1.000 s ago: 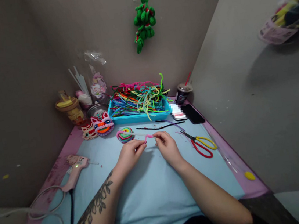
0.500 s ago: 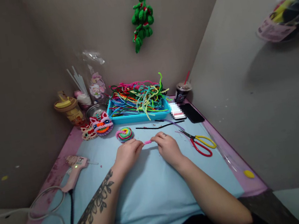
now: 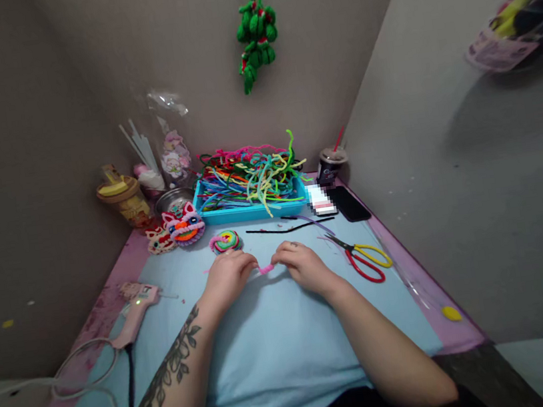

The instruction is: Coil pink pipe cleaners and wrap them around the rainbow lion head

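Both hands are working low over the blue mat [image 3: 283, 357]: the left hand [image 3: 229, 278] and the right hand [image 3: 300, 265] are each pinching an end of a short pink pipe cleaner [image 3: 266, 269], which is sitting just above the mat between the fingertips. A rainbow coil [image 3: 225, 241] is lying just beyond the left hand, and scissors [image 3: 364, 260] are resting to the right.

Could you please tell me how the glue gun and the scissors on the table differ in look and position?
The glue gun is pale pink with a cord trailing off it; the scissors have one red and one yellow handle and no cord. The glue gun lies left of both hands, the scissors right of them. Both lie flat, touched by neither hand.
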Motion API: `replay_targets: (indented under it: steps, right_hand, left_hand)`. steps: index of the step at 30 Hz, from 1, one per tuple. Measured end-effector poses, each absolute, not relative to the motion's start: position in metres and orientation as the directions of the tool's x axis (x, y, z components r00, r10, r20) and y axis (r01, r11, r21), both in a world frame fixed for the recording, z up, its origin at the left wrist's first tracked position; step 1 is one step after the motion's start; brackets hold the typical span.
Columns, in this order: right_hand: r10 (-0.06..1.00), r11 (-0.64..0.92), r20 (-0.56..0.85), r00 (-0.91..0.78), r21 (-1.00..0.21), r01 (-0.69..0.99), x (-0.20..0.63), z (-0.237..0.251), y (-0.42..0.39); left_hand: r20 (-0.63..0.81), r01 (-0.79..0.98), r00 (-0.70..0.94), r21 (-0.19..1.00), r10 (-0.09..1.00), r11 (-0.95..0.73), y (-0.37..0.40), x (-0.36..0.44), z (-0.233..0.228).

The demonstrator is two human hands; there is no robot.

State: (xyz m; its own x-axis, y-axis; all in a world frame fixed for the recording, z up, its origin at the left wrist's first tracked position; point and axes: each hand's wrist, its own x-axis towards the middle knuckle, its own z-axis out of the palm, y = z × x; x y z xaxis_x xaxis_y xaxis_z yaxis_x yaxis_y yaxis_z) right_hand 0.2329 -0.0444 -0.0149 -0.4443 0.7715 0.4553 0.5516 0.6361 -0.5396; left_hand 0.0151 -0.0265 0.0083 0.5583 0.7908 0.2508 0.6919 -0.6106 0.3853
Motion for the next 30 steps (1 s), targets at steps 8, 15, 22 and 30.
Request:
replay_targets:
  steps: [8,15,22,30]
  right_hand:
    - [0.813,0.548,0.431,-0.393,-0.794,0.262,0.239,-0.005,-0.045]
    - [0.917,0.333,0.298,-0.264,-0.938,0.095,0.236,-0.01,-0.044]
    - [0.993,0.018,0.033,-0.11,-0.992,-0.127,0.217,-0.028,-0.043]
    - [0.997,0.058,0.058,0.049,-0.998,0.002,0.206,-0.027,-0.046]
  left_hand:
    - [0.236,0.538,0.583,0.606,0.778,-0.587,-0.025,0.013,0.01]
    - [0.212,0.448,0.579,0.725,0.787,-0.524,-0.026,0.011,0.014]
    - [0.22,0.436,0.523,0.761,0.823,-0.48,-0.029,0.017,0.006]
    - [0.167,0.453,0.458,0.801,0.873,-0.391,-0.033,0.025,0.007]
